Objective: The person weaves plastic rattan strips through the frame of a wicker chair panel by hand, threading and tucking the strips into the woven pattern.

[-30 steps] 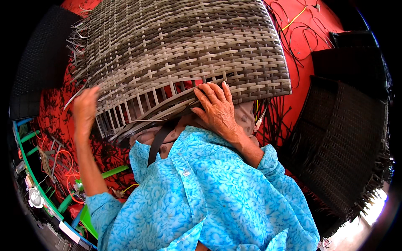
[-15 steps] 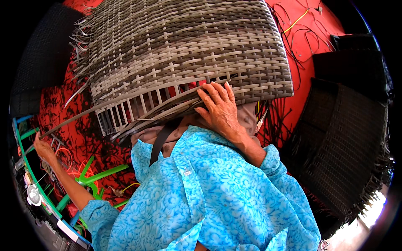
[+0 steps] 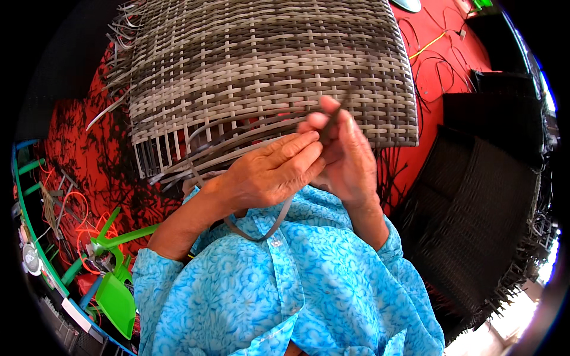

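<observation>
My left hand (image 3: 273,172) is closed, fingers pressed together round a flat grey-brown plastic weaving strip, whose loop (image 3: 276,228) hangs below it over the blue shirt. Right against it is my right hand (image 3: 353,157), fingers bent round a dark thin tapered piece (image 3: 333,121); blur hides whether this is the strip's end or a tool. Both hands are raised over the near edge of a woven grey-brown wicker panel (image 3: 267,65). Along that edge, loose strips (image 3: 208,151) cross bare uprights, some of them unwoven at the left corner.
Dark woven panels (image 3: 481,202) stand at the right. Strip offcuts litter the red floor (image 3: 83,142) at left, near a bright green fan-like object (image 3: 116,291) and orange cord (image 3: 77,222). A yellow cable (image 3: 428,44) lies beyond the panel's right side.
My left hand has come in from the far left, where it held a strip stretched out. My right hand has lifted off the panel's edge, and the two now meet.
</observation>
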### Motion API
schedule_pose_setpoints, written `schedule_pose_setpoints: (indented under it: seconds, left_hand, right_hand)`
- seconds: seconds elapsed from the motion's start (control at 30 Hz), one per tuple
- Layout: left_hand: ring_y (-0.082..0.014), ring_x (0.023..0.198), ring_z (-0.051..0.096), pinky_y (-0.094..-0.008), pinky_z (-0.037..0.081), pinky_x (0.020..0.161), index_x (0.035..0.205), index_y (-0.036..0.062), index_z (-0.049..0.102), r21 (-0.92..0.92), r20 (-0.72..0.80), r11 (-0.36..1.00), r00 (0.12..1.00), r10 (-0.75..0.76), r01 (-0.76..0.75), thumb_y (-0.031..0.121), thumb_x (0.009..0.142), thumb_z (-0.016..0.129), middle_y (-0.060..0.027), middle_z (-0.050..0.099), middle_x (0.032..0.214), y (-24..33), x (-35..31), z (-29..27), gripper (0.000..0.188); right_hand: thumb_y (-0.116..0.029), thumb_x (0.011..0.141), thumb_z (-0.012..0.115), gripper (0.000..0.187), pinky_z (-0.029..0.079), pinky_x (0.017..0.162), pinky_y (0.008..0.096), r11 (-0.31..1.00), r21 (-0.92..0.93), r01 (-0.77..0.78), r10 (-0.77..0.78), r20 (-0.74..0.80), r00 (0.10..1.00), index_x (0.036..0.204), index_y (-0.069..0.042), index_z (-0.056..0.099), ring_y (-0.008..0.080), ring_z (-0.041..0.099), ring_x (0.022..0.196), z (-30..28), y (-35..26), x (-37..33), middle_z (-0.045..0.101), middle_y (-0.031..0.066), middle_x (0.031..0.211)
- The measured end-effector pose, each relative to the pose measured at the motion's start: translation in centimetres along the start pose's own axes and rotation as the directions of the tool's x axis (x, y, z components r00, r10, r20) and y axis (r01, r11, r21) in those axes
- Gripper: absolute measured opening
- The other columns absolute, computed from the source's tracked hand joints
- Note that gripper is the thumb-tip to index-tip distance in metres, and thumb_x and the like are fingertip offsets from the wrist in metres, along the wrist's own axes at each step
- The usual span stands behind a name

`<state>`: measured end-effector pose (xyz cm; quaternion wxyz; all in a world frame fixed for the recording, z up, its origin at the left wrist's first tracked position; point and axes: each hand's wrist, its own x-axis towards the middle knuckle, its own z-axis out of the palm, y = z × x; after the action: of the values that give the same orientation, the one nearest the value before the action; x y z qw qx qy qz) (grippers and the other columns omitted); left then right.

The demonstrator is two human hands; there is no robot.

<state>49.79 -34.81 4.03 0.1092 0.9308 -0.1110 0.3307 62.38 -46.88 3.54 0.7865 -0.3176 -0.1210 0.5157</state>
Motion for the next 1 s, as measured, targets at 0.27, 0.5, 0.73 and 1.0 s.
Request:
schedule_pose_setpoints:
  seconds: [0.27, 0.5, 0.73, 1.0]
  left_hand:
    - [-0.0292, 0.114, 0.052, -0.0409, 0.044, 0.098, 0.112, 0.0112, 0.062, -0.127, 0.111, 0.975, 0.980, -0.167, 0.180, 0.007, 0.072, 0.068, -0.0102, 0.054, 0.118, -0.3, -1.5, 0.3, 0.040]
    - [-0.0222, 0.103, 0.056, -0.0324, 0.047, 0.086, 0.115, 0.0062, 0.057, -0.299, -0.187, 0.550, 0.517, -0.835, 0.780, 0.016, 0.088, 0.061, -0.0100, 0.058, 0.113, -7.0, -5.9, -2.8, 0.029]
    - [-0.0268, 0.091, 0.059, -0.0330, 0.049, 0.078, 0.105, 0.0036, 0.063, -0.374, 0.140, 0.620, 0.703, -0.698, 0.690, 0.022, 0.087, 0.062, -0.0108, 0.059, 0.101, -5.3, -5.9, 2.6, 0.026]
    - [-0.0259, 0.090, 0.054, -0.0367, 0.045, 0.078, 0.100, 0.0035, 0.064, -0.090, 0.215, 0.834, 0.828, -0.517, 0.544, 0.019, 0.081, 0.065, -0.0071, 0.059, 0.095, -2.5, -5.5, 4.8, 0.024]
  right_hand:
    - [-0.018, 0.096, 0.047, 0.031, 0.040, 0.057, 0.0222, 0.971, 0.233, 0.060, -0.025, -0.148, 0.989, 0.125, -0.006, 0.045, 0.0063, 0.044, 0.062, -4.0, -5.1, 0.7, 0.053, -0.0010, 0.081]
    - [-0.004, 0.089, 0.050, 0.007, 0.027, 0.048, 0.0253, 0.849, -0.197, 0.491, -0.529, -0.313, 0.789, 0.092, -0.007, 0.055, 0.0092, 0.030, 0.049, -13.9, -26.7, -1.2, 0.038, -0.0004, 0.061]
    - [-0.002, 0.079, 0.046, 0.009, 0.041, 0.061, 0.0350, 0.150, -0.888, 0.435, -0.982, -0.081, 0.172, 0.072, 0.002, 0.048, 0.0214, 0.047, 0.068, -30.8, -57.7, -13.0, 0.048, 0.0116, 0.071]
    - [-0.006, 0.086, 0.047, 0.020, 0.048, 0.070, 0.0300, -0.532, -0.830, -0.170, -0.804, 0.431, 0.409, 0.100, -0.001, 0.061, 0.0177, 0.060, 0.084, -20.4, -49.2, -7.2, 0.066, 0.0088, 0.092]
